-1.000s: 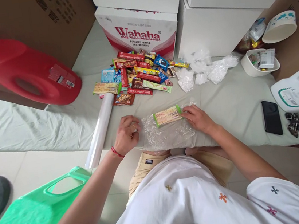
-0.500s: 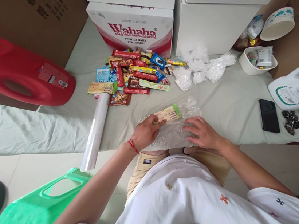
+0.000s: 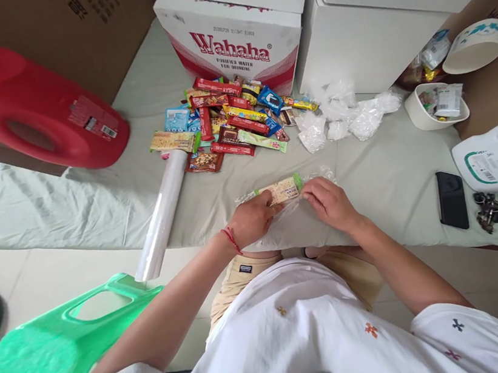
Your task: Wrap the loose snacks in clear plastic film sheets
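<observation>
A beige snack bar with a green end (image 3: 284,190) lies on a sheet of clear plastic wrap (image 3: 318,175) on the pale cloth in front of me. My left hand (image 3: 251,218) grips the bar's left end, its fingers curled over bar and wrap. My right hand (image 3: 331,202) is closed on the wrap at the bar's right end, pulling the film up over it. A roll of clear wrap (image 3: 161,213) lies to the left of my hands.
A pile of wrapped snacks (image 3: 226,122) sits before a Wahaha carton (image 3: 235,47), with several film-wrapped bundles (image 3: 345,116) to its right. Red jug (image 3: 32,111) left, green jug (image 3: 46,354) near left, white jug (image 3: 497,154), phone (image 3: 451,199), keys (image 3: 488,213) and bowls (image 3: 435,107) right.
My left hand moved from the wrap's left edge onto the bar. My right hand went down over the film, then back up, folding the wrap over the bar.
</observation>
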### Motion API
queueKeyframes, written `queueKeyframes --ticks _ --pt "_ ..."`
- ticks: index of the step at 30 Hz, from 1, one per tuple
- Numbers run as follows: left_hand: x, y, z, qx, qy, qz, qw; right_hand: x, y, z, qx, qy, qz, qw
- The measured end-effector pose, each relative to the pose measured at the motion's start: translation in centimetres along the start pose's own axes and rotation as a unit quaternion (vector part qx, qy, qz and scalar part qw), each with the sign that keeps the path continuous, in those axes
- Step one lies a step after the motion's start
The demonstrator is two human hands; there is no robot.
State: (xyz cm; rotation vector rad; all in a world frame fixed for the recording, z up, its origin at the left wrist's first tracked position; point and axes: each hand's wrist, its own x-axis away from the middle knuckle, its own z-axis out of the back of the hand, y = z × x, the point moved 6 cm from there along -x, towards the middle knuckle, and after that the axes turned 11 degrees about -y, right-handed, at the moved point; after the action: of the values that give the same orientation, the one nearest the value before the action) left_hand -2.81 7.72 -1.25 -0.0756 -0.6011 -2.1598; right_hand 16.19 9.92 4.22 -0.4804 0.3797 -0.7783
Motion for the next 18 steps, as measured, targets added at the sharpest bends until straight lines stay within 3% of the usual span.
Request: queueKeyframes --ticks 4,7,9,11,13,14,16,18 --pt "-0.2 -0.1 0.4 0.053 -0.007 -0.022 0.998 -3.7 1.8 -1.2 0.029 -0.049 -0.107 0.993" --pt "0.7 -1.3 1.4 0.196 0.072 -0.041 0.977 -5.8 2.7 -2.9 0.087 -0.105 -0.163 0.977" --pt "1.9 -2.8 1.5 0.340 0.119 -0.032 0.932 -6.5 2.9 -3.7 0.128 -0.130 -0.192 0.964" --pt "3.2 -4.2 1.1 0.469 0.160 -0.004 0.868 -6.8 2.9 -4.1 0.160 -0.147 -0.213 0.953" --pt "4.5 -4.7 0.9 0.526 0.211 0.011 0.824 -6.9 2.8 -4.3 0.180 -0.160 -0.222 0.945" --pt "4.9 -4.5 0.9 0.521 0.235 0.016 0.820 -6.8 2.8 -4.4 0.185 -0.165 -0.224 0.942" --pt "5.4 -4.1 0.7 0.471 0.264 0.061 0.840 -6.7 2.7 -4.4 0.188 -0.166 -0.224 0.942" --pt "5.5 -4.2 0.2 0.414 0.270 0.165 0.854 -6.5 2.7 -4.3 0.184 -0.157 -0.222 0.945"
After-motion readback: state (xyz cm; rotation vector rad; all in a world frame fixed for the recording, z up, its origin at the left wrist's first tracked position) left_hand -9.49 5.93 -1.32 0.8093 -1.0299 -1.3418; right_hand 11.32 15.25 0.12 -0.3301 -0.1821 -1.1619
